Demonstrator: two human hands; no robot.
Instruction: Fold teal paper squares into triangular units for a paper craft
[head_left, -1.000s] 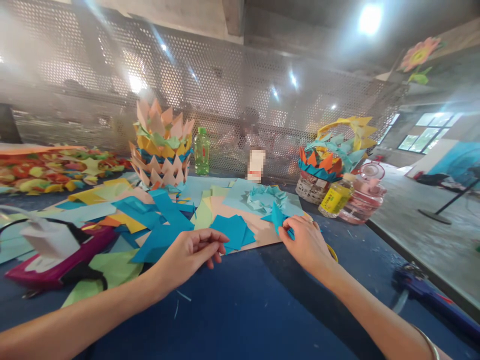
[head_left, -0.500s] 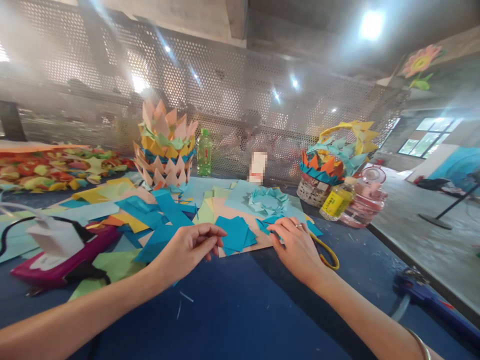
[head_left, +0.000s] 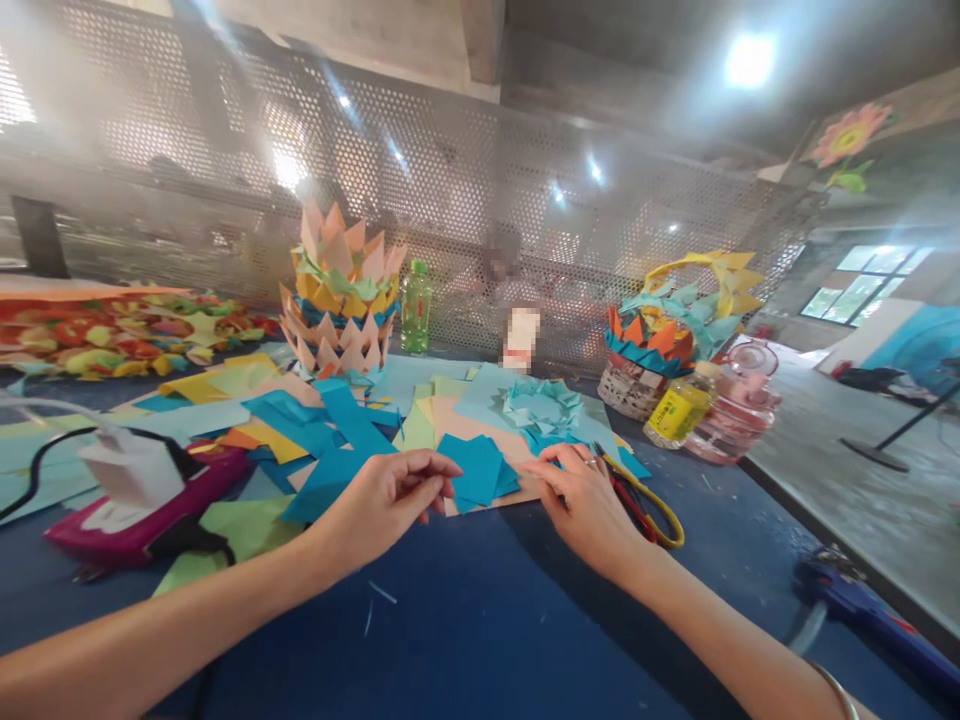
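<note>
Your left hand [head_left: 382, 500] hovers half-curled, holding nothing, its fingertips touching the blue squares [head_left: 480, 470], which lie between your hands. Your right hand [head_left: 589, 505] rests loosely open, fingertips on the pink sheet [head_left: 480, 425], scissors [head_left: 645, 500] just beside it.

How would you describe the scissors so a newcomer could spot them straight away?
Start at the dark blue table and find the person's right hand near the loose blue paper squares. The scissors lie flat on the table just to the right of that hand, beside it. Their yellow loop handles and red inner part set them apart from the flat paper sheets around.
</note>
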